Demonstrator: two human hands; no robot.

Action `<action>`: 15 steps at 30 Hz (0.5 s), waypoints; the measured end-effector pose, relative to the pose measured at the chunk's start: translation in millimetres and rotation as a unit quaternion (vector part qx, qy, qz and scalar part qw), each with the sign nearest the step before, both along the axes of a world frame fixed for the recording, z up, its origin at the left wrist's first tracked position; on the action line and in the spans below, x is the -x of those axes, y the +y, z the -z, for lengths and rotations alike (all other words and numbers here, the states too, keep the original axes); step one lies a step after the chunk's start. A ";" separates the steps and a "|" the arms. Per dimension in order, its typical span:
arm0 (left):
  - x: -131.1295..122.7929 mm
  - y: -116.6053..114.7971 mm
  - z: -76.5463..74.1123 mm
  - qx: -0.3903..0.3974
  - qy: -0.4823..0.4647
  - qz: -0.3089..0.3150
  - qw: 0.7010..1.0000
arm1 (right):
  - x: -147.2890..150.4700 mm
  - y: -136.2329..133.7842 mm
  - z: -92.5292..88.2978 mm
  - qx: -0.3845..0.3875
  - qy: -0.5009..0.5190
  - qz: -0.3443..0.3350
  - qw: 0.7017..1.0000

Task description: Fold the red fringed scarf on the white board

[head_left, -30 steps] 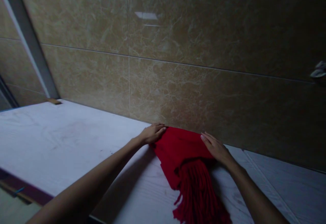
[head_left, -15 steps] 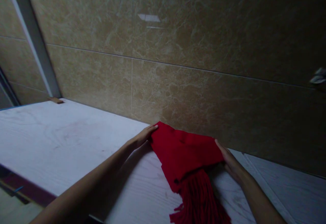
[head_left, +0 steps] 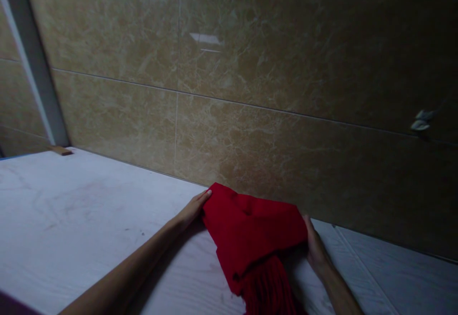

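Observation:
A red scarf, folded over on itself, is between my two hands near the wall. Its fringe hangs toward me and runs out of view at the bottom. My left hand grips the scarf's upper left corner, thumb on top and the other fingers hidden beneath the cloth. At the opposite side, my right hand is closed around the right edge, its fingertips mostly hidden behind the fabric.
A white wood-grain tabletop meets a brown marbled tile wall. A small wooden piece lies in the far left corner by a grey post. A whitish fixture is on the wall at right. A seam crosses the table's right part.
The view has shifted, so the wall, scarf and hands appear lower and further left. Both hands keep their hold on the scarf, whose folded shape is nearly the same.

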State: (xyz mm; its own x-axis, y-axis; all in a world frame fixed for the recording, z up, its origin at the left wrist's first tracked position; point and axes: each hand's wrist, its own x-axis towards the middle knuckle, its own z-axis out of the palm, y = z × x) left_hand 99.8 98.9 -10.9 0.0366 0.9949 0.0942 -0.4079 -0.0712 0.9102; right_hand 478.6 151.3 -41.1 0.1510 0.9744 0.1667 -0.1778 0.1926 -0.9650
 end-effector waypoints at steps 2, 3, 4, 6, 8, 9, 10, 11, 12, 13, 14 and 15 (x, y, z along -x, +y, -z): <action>-3.0 -4.8 -6.6 -0.010 -0.024 0.011 1.000 | 0.6 -6.8 -5.8 0.003 0.026 0.030 0.999; -4.4 -7.0 -12.1 -0.011 -0.032 0.015 0.999 | 0.4 -10.1 -8.6 0.005 0.038 0.047 0.998; -5.1 -9.6 -19.1 -0.008 -0.024 0.006 1.000 | 0.0 -13.3 -10.9 0.009 0.048 0.063 0.997; -2.2 -19.4 -35.7 0.006 0.042 -0.053 0.998 | -1.3 -19.5 -13.3 0.015 0.065 0.086 0.994; 7.8 -43.0 -48.8 0.017 0.119 -0.137 0.983 | -3.0 -25.4 -12.2 0.014 0.076 0.091 0.993; 14.7 -62.5 -50.9 0.010 0.147 -0.175 0.974 | -4.0 -28.1 -10.6 0.013 0.079 0.089 0.993; 21.9 -87.5 -48.5 -0.002 0.160 -0.202 0.966 | -5.1 -30.5 -8.7 0.013 0.081 0.087 0.993; 28.3 -117.7 -41.0 -0.040 0.191 -0.229 0.954 | -6.3 -32.4 -6.7 0.013 0.082 0.086 0.993; 33.1 -151.8 -28.1 -0.053 0.220 -0.253 0.941 | -7.4 -33.6 -4.9 0.014 0.082 0.087 0.993; 35.5 -187.8 -10.5 -0.046 0.249 -0.265 0.930 | -8.5 -34.2 -3.4 0.015 0.081 0.088 0.993; 34.9 -223.5 10.8 -0.026 0.269 -0.286 0.920 | -9.4 -34.1 -2.3 0.015 0.079 0.088 0.993; 31.4 -256.4 34.1 0.009 0.279 -0.304 0.911 | -10.1 -33.6 -1.7 0.013 0.076 0.087 0.993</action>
